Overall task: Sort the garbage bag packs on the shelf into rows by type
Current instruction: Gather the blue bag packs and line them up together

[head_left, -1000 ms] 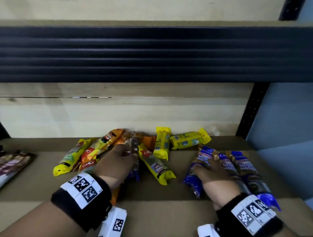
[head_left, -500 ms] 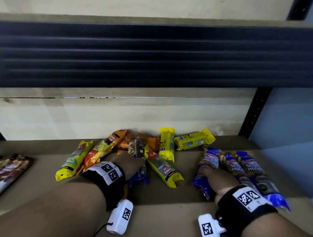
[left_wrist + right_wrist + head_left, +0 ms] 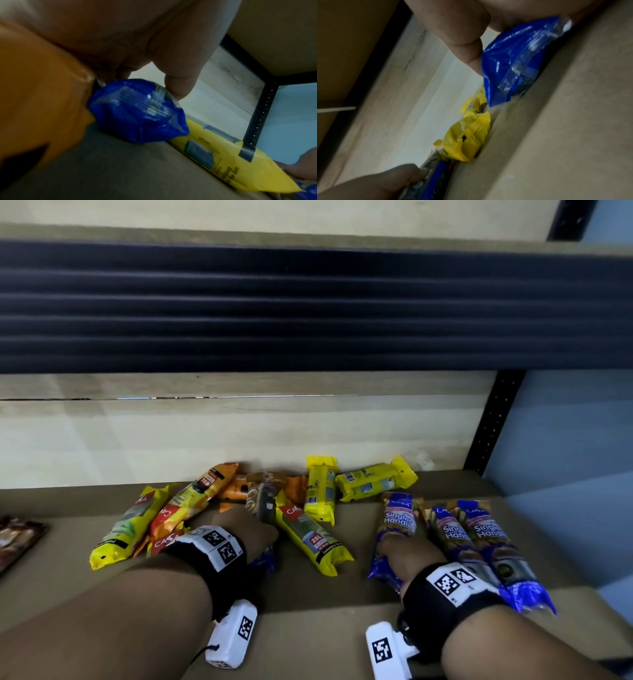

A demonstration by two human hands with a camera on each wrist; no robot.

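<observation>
A: While your left hand [image 3: 246,532] grips one blue pack [image 3: 137,112] amid the mixed pile at ten o'clock, where's your right?

B: Your right hand [image 3: 407,556] is curled round another blue pack [image 3: 394,529] at three o'clock on the shelf [image 3: 308,628], just beside two more blue packs [image 3: 479,546]. Yellow packs [image 3: 346,484] lie at twelve.

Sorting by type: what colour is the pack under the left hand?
Blue pack, clearest in the left wrist view.
</observation>
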